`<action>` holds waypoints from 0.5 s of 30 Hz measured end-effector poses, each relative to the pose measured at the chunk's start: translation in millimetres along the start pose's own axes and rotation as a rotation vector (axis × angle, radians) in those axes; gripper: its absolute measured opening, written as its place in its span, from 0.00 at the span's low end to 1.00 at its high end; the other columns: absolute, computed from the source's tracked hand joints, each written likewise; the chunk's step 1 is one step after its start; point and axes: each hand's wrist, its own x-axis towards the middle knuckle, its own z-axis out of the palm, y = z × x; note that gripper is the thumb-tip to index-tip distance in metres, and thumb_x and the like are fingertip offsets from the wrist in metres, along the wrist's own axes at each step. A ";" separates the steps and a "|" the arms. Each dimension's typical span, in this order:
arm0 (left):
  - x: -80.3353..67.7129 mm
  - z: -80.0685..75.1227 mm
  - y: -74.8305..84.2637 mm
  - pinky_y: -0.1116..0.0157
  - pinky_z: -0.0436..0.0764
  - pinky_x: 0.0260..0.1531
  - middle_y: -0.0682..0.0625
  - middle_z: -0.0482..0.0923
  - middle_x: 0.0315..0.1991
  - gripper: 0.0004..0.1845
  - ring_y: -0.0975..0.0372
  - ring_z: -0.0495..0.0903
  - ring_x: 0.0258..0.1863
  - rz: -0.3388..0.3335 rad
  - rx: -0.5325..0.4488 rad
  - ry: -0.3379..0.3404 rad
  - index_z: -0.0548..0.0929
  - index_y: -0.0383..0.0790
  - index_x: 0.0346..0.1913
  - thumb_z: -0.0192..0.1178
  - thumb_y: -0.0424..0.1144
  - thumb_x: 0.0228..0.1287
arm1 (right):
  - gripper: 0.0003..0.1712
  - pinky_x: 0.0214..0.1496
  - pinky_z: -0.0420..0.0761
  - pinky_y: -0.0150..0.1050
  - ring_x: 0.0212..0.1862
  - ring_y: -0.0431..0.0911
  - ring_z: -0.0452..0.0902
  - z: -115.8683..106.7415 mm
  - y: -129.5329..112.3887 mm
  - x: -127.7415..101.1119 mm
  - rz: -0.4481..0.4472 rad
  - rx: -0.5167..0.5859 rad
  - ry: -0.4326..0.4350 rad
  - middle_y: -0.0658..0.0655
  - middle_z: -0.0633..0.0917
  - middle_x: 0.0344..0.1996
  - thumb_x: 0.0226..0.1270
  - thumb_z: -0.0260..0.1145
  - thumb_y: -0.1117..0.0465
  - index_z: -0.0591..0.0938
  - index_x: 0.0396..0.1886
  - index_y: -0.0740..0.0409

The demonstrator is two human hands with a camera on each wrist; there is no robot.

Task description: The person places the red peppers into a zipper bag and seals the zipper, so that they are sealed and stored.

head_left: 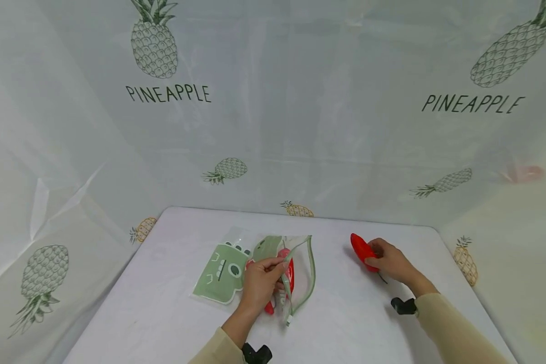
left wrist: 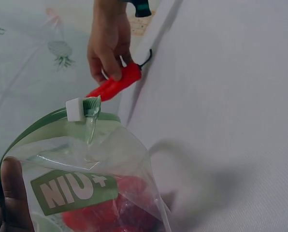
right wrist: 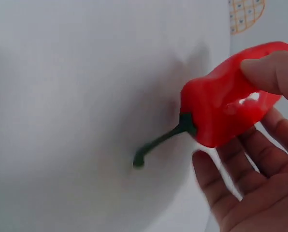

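My left hand (head_left: 259,284) pinches the rim of a clear zip bag (left wrist: 156,203) with green edging, whose mouth gapes open. Through its see-through side several red things (left wrist: 91,215) show; their kind is hard to make out. A white slider (left wrist: 75,109) sits at one end of the zip. Off to the right, my right hand (head_left: 393,263) grips a red chili pepper (right wrist: 214,108) between thumb and fingers, over the table. The pepper's thin dark green stem (right wrist: 158,141) sticks out free, and it is apart from the bag.
Left of the bag, a flat clear pouch with a green cartoon-creature print (head_left: 214,283) lies on the white table (head_left: 154,303). A pale sheet printed with pineapples (head_left: 273,126) hangs behind and at both sides of the table.
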 end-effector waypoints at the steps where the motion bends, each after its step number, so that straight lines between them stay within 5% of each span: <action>1: 0.3 -0.5 -0.4 0.70 0.82 0.22 0.49 0.84 0.30 0.13 0.64 0.83 0.18 -0.001 0.003 0.001 0.91 0.38 0.53 0.71 0.40 0.70 | 0.30 0.54 0.88 0.53 0.57 0.60 0.79 1.9 -1.4 -1.7 -0.005 0.016 0.007 0.68 0.83 0.57 0.71 0.71 0.58 0.73 0.65 0.68; 7: -0.3 -1.0 1.1 0.68 0.82 0.21 0.48 0.85 0.30 0.14 0.63 0.83 0.18 0.012 0.007 0.007 0.91 0.36 0.52 0.71 0.40 0.70 | 0.34 0.53 0.89 0.51 0.61 0.63 0.79 13.4 -11.6 -10.7 0.008 0.099 0.056 0.68 0.81 0.60 0.71 0.74 0.52 0.72 0.67 0.64; 15: 0.5 1.0 1.8 0.72 0.79 0.20 0.47 0.86 0.31 0.13 0.64 0.83 0.18 0.020 -0.006 0.008 0.91 0.35 0.53 0.71 0.38 0.70 | 0.47 0.47 0.92 0.48 0.58 0.62 0.81 26.6 -23.6 -19.8 -0.038 0.198 0.108 0.71 0.78 0.64 0.71 0.75 0.54 0.61 0.82 0.54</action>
